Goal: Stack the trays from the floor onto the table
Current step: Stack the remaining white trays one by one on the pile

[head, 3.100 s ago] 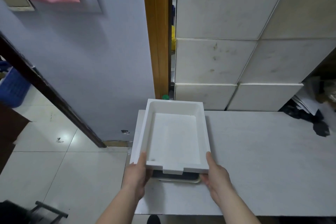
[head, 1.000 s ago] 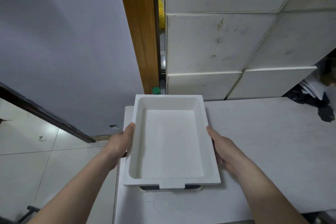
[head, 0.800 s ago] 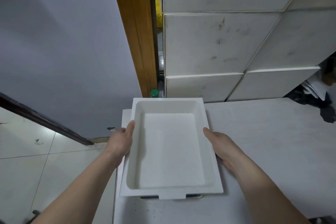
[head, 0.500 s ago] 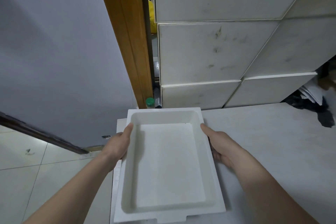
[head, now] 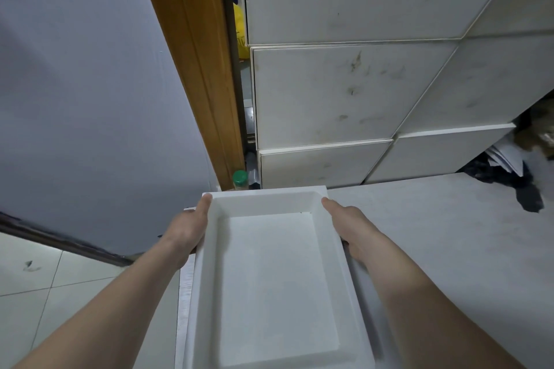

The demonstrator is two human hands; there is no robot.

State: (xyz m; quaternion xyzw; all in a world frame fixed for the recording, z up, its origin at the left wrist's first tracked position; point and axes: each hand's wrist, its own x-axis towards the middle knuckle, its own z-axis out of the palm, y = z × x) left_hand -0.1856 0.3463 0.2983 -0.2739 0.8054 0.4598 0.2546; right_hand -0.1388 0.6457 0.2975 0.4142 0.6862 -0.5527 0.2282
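While the table [head: 449, 249] is taking up the right and lower part of the view, its left edge is running just beside the tray [head: 278, 278], so that edge is the margin that matters. Tray is sitting at the table's near-left corner, open side up, long axis pointing away from the person toward the tiled wall [head: 344, 93]; whether anything is lying under it can't be told from here. Both hands are clamping it across the short axis, near the far corners. Left hand [head: 187, 234] is pressing flat against the left wall from outside, fingertip reaching the far-left corner, hanging past the table edge over the floor [head: 36, 278]. Right hand [head: 347, 228] is mirroring it on the right wall, over the table. Fingers are lying extended along the walls, not curling under as far as visible, so it's looking like a side squeeze. Hands are about equally near. Any next nudge is probably going along the long axis; drifting left is risking overhang.
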